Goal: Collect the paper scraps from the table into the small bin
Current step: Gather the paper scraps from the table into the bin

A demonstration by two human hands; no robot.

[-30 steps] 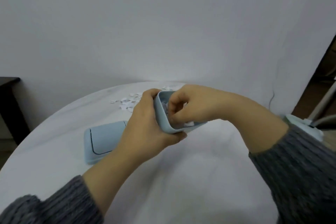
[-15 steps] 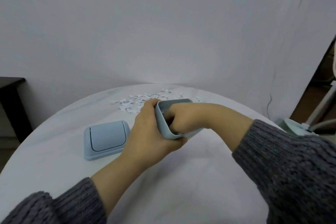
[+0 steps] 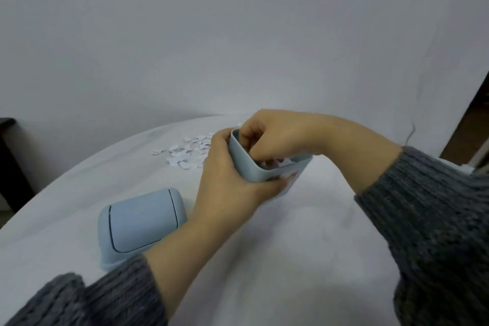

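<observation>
Fingers of left hand point(image 3: 227, 188) grip small bin point(image 3: 245, 163) rim; right hand point(image 3: 275, 137) curled inside, grasp unclear.

Worn garment: one knitted top, dark grey, with long sleeves. Two arms are visible, one on each side of the small bin point(image 3: 254, 167).

Left of the bin: the left hand point(image 3: 230, 180) and most of the forearm are uncovered. The left sleeve point(image 3: 105, 294) starts below and left of the bin. Its yarn is mottled, dark grey with lighter flecks, and the surface looks fuzzy and blurred at the part farthest from the bin.

Right of the bin: the right hand point(image 3: 272, 137) and forearm are uncovered. The right sleeve point(image 3: 428, 214) is of the same yarn and shows a coarse ribbed stitch. Its cuff edge is plain and slightly uneven.
</observation>
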